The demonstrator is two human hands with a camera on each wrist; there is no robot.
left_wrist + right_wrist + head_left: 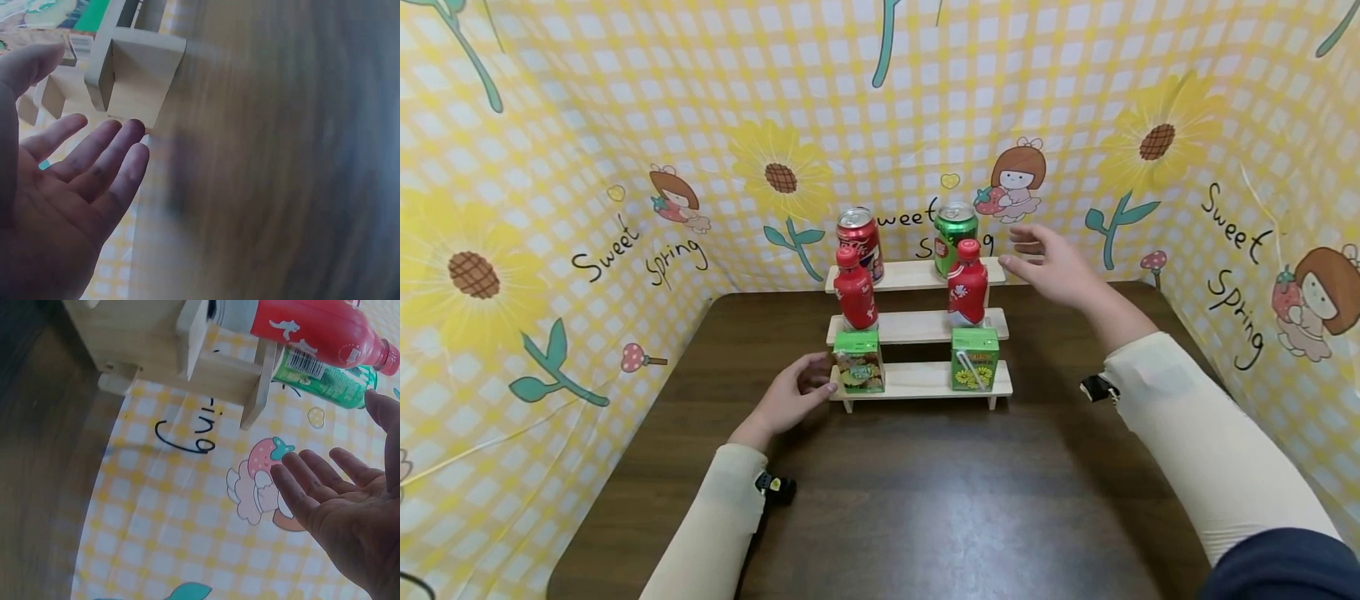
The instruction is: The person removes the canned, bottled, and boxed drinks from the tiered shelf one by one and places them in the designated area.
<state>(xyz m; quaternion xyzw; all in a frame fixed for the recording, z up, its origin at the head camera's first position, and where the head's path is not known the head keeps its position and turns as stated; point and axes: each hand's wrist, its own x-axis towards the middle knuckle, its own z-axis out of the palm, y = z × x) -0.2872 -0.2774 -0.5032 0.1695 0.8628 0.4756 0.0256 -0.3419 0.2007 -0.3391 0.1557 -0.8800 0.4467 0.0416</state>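
A three-step wooden display shelf stands on the table. On its top step are a red can at left and a green can at right. Two red bottles with red caps stand on the middle step, and two green juice boxes on the bottom one. My left hand is beside the bottom step's left end, thumb near the left box, fingers loosely bent and holding nothing. Beside the top step's right end, near the green can, my right hand is spread with nothing in it.
The dark wooden table extends in front of the shelf and to both sides. A yellow checked cloth with printed sunflowers rises behind the table and along its left and right sides.
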